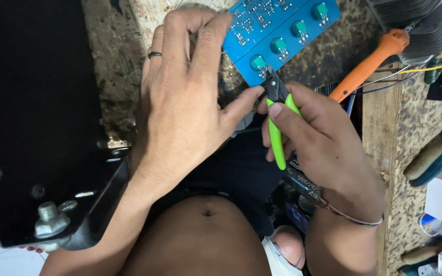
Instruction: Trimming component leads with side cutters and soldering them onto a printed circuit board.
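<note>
Though the left hand (180, 97) covers much of the near end of the blue circuit board (277, 36), the board's long axis can still be read: it runs from the hand up and away toward the far right, and its far end is cut off by the top of the picture. A row of green round knobs (279, 45) follows that same line. The board lies on the speckled workbench (328, 56) near its far edge. The left hand's fingers are spread flat over the board's near corner, the thumb stretched toward the cutter's tip; what lies under the palm is hidden.

The right hand (318, 138) is wrapped closed around a pair of green-handled cutters (276, 117). Their dark nose points up and away, meeting the board's near edge just below the nearest knob. Whether the blades are fully shut, or have anything between them, is too small to tell. One green handle pokes out below the fingers; the other is mostly buried in the grip.

An orange tool handle (369, 64) lies slanted beyond the right hand, its lower end hidden behind it. A black metal bracket (37, 117) with a bolt fills the left side, its top cut off. Loose wires (425, 69) trail at the bench's right edge.
</note>
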